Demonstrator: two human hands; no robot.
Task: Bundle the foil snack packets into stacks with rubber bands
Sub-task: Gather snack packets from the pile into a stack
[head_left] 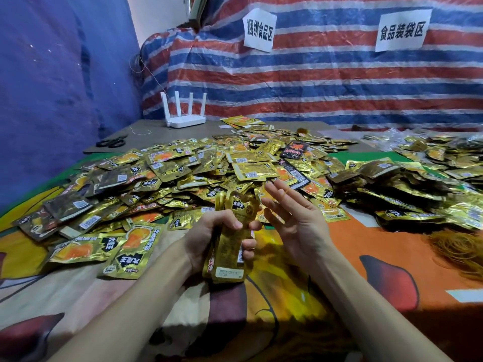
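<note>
Head: left hand (206, 237) grips packet stack (231, 248); right hand (298, 220) splayed.

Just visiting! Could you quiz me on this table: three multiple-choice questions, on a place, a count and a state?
1. Where is the white router? A on the packets; B far left corner of the table; C in a hand.
2. How many antennas has it? A two; B four; C six.
3. What does the left hand do? A rests flat; B holds scissors; C grips a packet stack.
Answers: B, it stands behind the pile; B, four upright rods show; C, fingers curl round the stack.
</note>
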